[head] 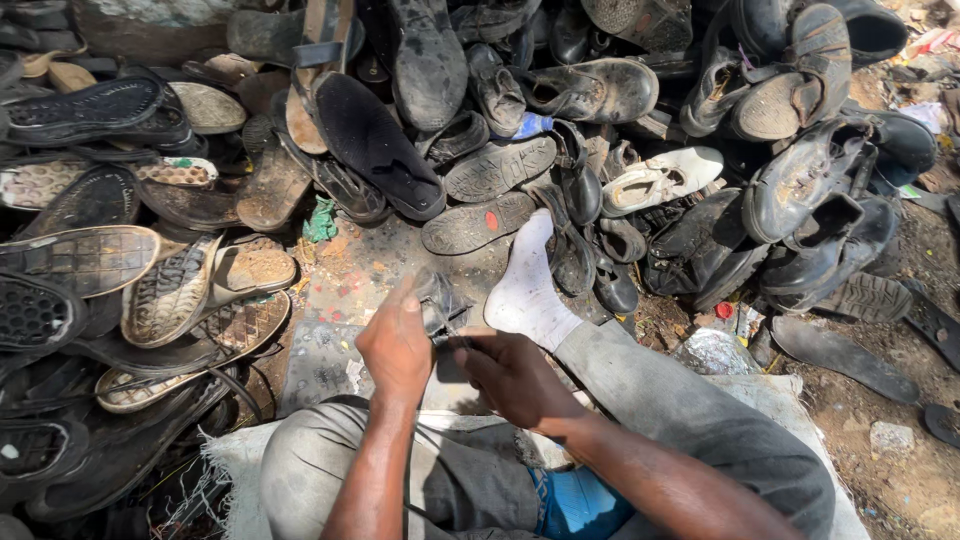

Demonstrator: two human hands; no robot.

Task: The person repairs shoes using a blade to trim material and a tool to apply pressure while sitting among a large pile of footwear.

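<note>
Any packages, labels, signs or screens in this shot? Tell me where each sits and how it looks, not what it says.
No signs or screens.
Crumpled foil-like wrapper: on the ground right of the grey trouser leg, silvery, shapeless.
Small red scrap: just above that wrapper, roundish.
Paper litter: top right corner, pale with pink, too blurred to tell more.
Red spot: on a dark sole beside the white sock, possibly a sticker.

Worn shoes point(600, 90) and soles point(85, 260) heaped on dirt.
</note>
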